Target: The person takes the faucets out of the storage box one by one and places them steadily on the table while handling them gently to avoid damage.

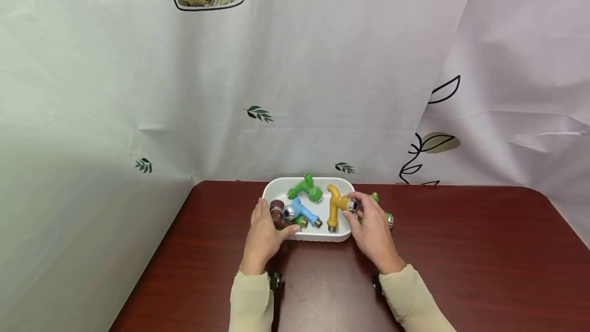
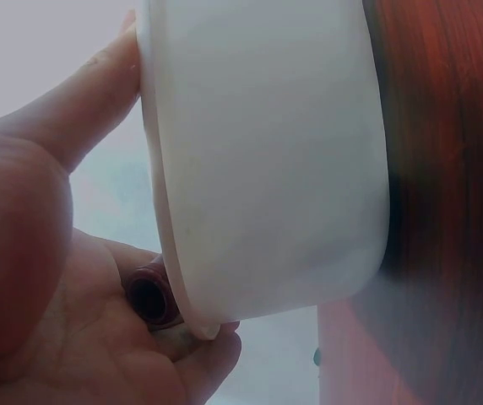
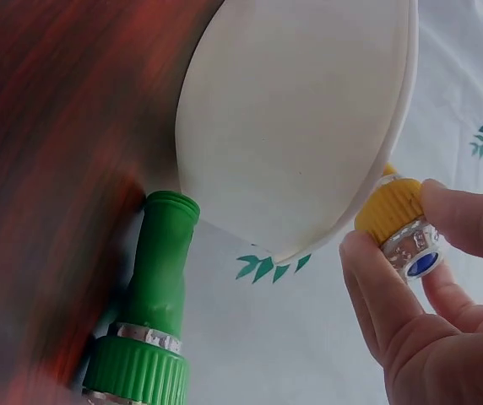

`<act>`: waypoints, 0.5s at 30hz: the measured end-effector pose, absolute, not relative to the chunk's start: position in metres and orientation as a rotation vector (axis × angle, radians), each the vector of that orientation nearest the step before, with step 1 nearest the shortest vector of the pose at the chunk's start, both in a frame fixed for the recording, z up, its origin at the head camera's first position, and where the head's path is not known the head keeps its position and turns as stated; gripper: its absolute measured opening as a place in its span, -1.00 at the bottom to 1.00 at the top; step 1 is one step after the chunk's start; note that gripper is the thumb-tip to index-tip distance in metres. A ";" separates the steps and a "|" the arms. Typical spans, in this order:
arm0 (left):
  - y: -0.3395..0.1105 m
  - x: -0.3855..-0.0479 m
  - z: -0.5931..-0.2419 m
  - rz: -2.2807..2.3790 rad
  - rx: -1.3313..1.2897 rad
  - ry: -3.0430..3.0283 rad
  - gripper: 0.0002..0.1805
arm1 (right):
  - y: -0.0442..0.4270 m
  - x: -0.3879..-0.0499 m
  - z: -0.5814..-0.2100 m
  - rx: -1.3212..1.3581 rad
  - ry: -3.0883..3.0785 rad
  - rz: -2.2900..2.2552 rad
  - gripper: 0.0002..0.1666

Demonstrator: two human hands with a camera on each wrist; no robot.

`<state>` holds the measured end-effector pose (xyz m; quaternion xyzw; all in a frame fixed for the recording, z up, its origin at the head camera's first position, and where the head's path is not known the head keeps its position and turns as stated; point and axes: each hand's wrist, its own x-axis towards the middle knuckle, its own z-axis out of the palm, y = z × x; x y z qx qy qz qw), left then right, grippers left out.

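Observation:
A white tray (image 1: 318,237) stands near the table's far edge. My left hand (image 1: 262,237) grips its left corner, thumb over the near rim and fingers along the left side. With my right hand (image 1: 374,232) I pinch the knob of a yellow tap (image 1: 333,209), whose body lies over the tray's right part. In the right wrist view that yellow knob (image 3: 391,209) shows between thumb and fingers. Inside the tray lie a green tap (image 1: 305,187), a blue tap (image 1: 301,210) and a brown tap (image 1: 277,212). Another green tap, partly hidden, is under the blue one.
Outside the tray, a green tap (image 3: 153,287) lies on the table to the right, mostly behind my right hand in the head view. The dark red table (image 1: 470,250) meets a pale printed curtain (image 1: 322,65) at its far edge.

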<state>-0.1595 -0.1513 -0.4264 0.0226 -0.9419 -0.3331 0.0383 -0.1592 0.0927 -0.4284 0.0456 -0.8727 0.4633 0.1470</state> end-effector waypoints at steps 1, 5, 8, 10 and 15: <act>-0.151 -0.160 -0.426 -1.023 0.072 -2.889 0.24 | 0.093 -0.159 -0.428 0.132 -2.506 1.338 -0.52; -0.151 -0.160 -0.427 -1.020 0.078 -2.891 0.24 | 0.094 -0.158 -0.429 0.128 -2.482 1.354 -0.51; -0.152 -0.160 -0.427 -1.017 0.078 -2.888 0.24 | 0.095 -0.157 -0.429 0.118 -2.458 1.373 -0.51; -0.151 -0.160 -0.427 -1.013 0.077 -2.889 0.24 | 0.095 -0.156 -0.429 0.115 -2.441 1.386 -0.50; -0.151 -0.160 -0.426 -1.012 0.073 -2.894 0.25 | 0.098 -0.153 -0.428 0.114 -2.405 1.386 -0.51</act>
